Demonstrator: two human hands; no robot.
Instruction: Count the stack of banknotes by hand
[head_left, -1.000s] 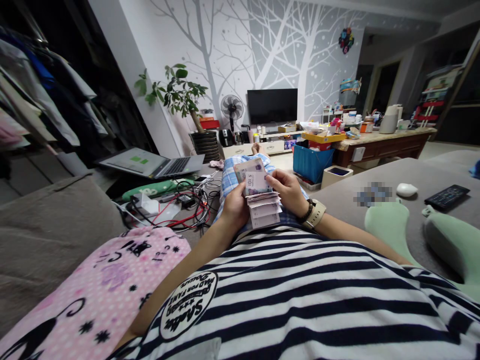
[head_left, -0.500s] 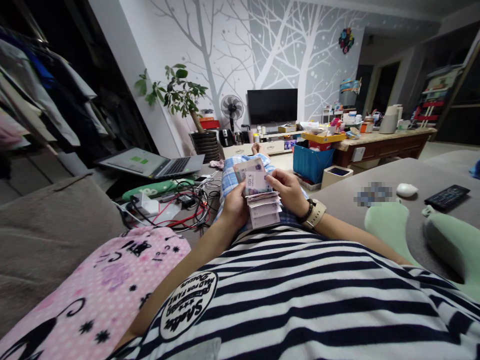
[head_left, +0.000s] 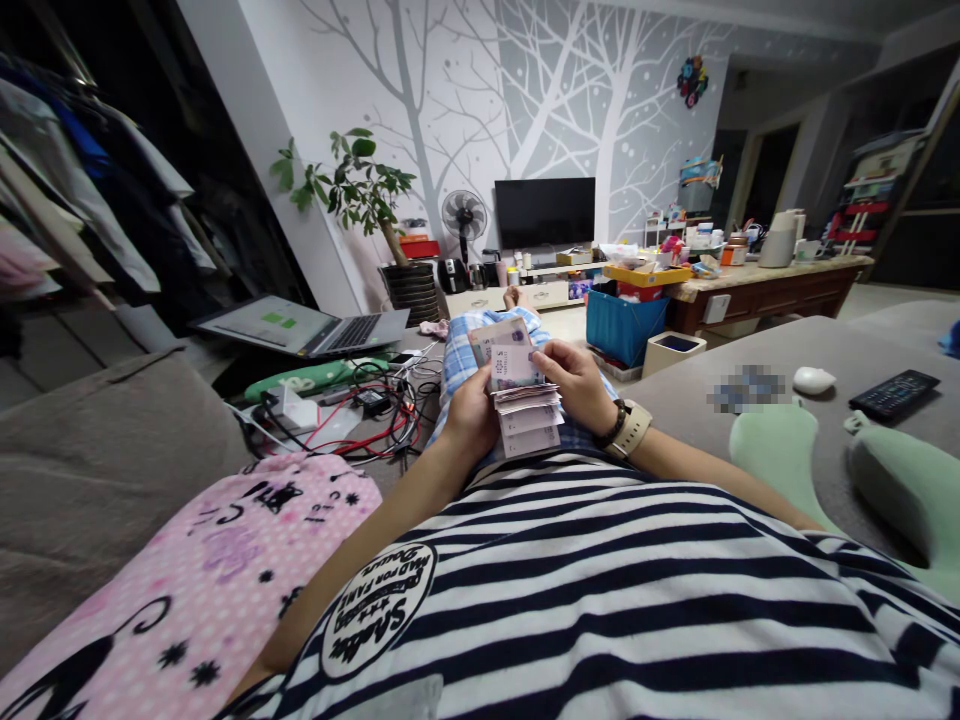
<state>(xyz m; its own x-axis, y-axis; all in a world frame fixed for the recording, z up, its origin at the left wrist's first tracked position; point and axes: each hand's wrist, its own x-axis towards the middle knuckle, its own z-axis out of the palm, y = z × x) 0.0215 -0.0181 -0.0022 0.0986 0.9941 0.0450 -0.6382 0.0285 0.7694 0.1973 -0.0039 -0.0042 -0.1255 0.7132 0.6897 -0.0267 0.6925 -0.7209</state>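
Observation:
A stack of banknotes (head_left: 525,400) is held over my lap, folded so several layered edges face me. My left hand (head_left: 472,412) is closed on its left side, the thumb against the notes. On the right, my right hand (head_left: 574,378) pinches the upper right edge of the front banknote (head_left: 514,367) between thumb and finger. Behind that note, another banknote (head_left: 487,338) fans out to the upper left. The lower ends of the folded notes hang toward my striped shirt (head_left: 600,560). Blue checked trousers (head_left: 457,350) lie beneath the hands.
Left of my legs are tangled cables (head_left: 394,410), a power strip (head_left: 292,408) and an open laptop (head_left: 300,328). A pink blanket (head_left: 225,560) lies nearer. To the right are a white mouse (head_left: 814,380), a remote control (head_left: 894,394) and a green neck pillow (head_left: 776,450) on the sofa.
Almost nothing differs. Both hands keep their hold on the banknotes in the same place, with the front note shifted very slightly.

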